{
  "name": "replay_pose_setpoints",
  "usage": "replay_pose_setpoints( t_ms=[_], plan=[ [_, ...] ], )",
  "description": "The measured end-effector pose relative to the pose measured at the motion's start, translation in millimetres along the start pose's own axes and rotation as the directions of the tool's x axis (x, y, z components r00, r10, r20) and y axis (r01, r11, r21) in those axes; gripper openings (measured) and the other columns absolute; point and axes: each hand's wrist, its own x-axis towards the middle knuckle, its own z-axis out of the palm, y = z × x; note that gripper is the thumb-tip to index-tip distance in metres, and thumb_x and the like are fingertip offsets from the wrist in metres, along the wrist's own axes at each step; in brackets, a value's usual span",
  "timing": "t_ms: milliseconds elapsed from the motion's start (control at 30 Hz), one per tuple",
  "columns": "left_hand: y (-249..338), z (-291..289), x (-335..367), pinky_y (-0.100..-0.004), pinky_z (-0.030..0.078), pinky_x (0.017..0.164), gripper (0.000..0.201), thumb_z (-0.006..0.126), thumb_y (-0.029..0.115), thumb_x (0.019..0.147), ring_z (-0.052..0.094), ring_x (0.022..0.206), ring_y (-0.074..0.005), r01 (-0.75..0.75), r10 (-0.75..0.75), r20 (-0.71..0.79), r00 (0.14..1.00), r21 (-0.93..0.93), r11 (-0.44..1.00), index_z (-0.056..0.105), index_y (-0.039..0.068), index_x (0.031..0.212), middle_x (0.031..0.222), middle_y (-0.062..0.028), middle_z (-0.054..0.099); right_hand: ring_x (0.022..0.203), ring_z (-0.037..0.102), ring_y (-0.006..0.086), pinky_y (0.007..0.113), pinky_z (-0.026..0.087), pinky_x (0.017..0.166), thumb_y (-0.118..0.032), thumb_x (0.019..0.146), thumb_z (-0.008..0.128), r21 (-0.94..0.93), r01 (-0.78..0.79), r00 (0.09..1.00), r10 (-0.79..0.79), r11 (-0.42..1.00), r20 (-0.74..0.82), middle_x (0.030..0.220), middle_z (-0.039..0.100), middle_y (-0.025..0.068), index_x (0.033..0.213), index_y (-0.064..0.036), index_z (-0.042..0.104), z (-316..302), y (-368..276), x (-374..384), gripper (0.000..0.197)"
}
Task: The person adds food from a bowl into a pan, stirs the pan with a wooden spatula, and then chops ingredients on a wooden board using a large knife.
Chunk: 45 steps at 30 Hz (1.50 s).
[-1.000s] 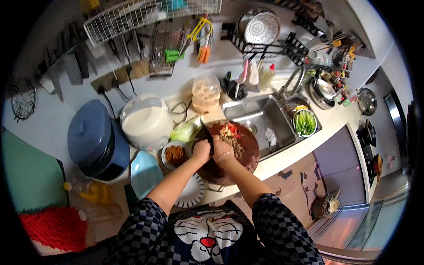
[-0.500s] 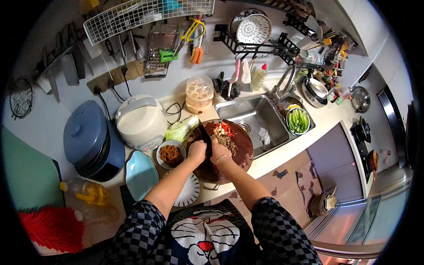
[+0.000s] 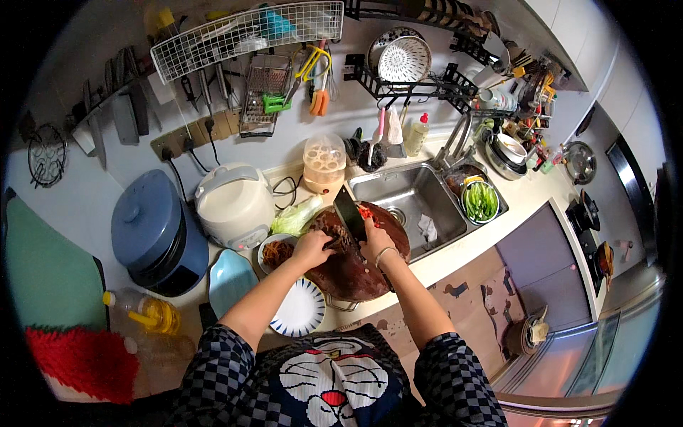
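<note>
My right hand [image 3: 375,242] is closed around the handle end of a dark-bladed cleaver [image 3: 348,213], its blade slanting up and left across the round brown chopping board [image 3: 356,274]. Chopped red chilli [image 3: 366,213] shows just right of the blade. Brown chopped bits [image 3: 334,232] lie left of it. At the board's left side, my left hand [image 3: 311,249] curls its fingers by those bits; something dark shows at the fingertips, too small to name. Behind that hand are a leafy cabbage piece [image 3: 295,215] and a bowl of brown shredded food [image 3: 277,252], partly covered by the hand.
A steel sink [image 3: 405,185] adjoins the board on the right, with a bowl of green vegetables [image 3: 481,201] at its far side. To the left stand a white rice cooker [image 3: 235,206], a pale blue dish [image 3: 231,277] and a patterned plate [image 3: 299,309]. An egg steamer [image 3: 324,164] is behind.
My left hand has come away from the cleaver, slightly left and down. My right hand and the cleaver have shifted right. Brown bits now show left of the blade.
</note>
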Motion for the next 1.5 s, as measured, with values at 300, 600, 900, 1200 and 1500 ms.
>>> replay_pose_setpoints(
  t_ms=[300,600,900,1200,1500],
  plan=[
    [29,8,7,-0.0412,0.051,0.075,0.014,0.067,0.004,0.062,0.061,0.086,-0.0324,0.05,-0.056,0.021,0.998,0.219,0.974,0.066,0.002,0.076,0.085,-0.0144,0.06,0.095,0.061,0.0416,0.047,0.051,0.082,-0.011,0.078,0.059,-0.159,0.026,0.987,0.0,0.987,0.162,0.097,0.063,0.0281,0.115,-0.0016,0.04,11,-17,-19,0.043],
    [35,3,17,-0.0396,0.052,0.076,0.019,0.073,0.01,0.058,0.061,0.085,-0.0324,0.057,-0.107,0.126,0.986,0.345,0.937,0.066,0.001,0.074,0.086,-0.0156,0.06,0.1,0.063,0.0365,0.044,0.052,0.083,-0.01,0.076,0.063,-0.185,-0.007,0.963,0.056,0.983,0.263,0.104,0.064,0.0235,0.119,-0.0005,0.04,18,-28,-3,0.05],
    [32,6,15,-0.038,0.053,0.078,0.027,0.077,0.015,0.054,0.061,0.088,-0.0308,0.074,-0.124,0.139,0.983,0.321,0.944,0.067,-0.001,0.074,0.088,-0.0159,0.061,0.094,0.065,0.0372,0.043,0.053,0.079,-0.01,0.073,0.066,-0.204,-0.064,0.964,0.113,0.977,0.242,0.098,0.065,0.023,0.116,-0.0027,0.036,42,-36,5,0.053],
    [16,19,15,-0.0398,0.051,0.076,0.017,0.071,0.006,0.058,0.06,0.088,-0.0342,0.09,-0.1,0.02,0.995,0.287,0.954,0.066,-0.002,0.073,0.087,-0.0187,0.06,0.091,0.065,0.0368,0.045,0.053,0.077,-0.009,0.072,0.068,-0.126,-0.066,0.981,0.088,0.99,0.173,0.094,0.066,0.0237,0.117,-0.002,0.035,51,-34,29,0.056],
    [19,9,18,-0.0415,0.049,0.078,0.011,0.068,0.001,0.061,0.058,0.089,-0.0346,0.03,-0.059,0.105,0.993,0.253,0.967,0.065,-0.001,0.071,0.087,-0.0176,0.058,0.094,0.064,0.0378,0.044,0.053,0.08,-0.01,0.074,0.065,-0.138,-0.158,0.964,0.183,0.978,0.195,0.101,0.064,0.0246,0.117,-0.0034,0.033,49,-40,13,0.054]
  ],
)
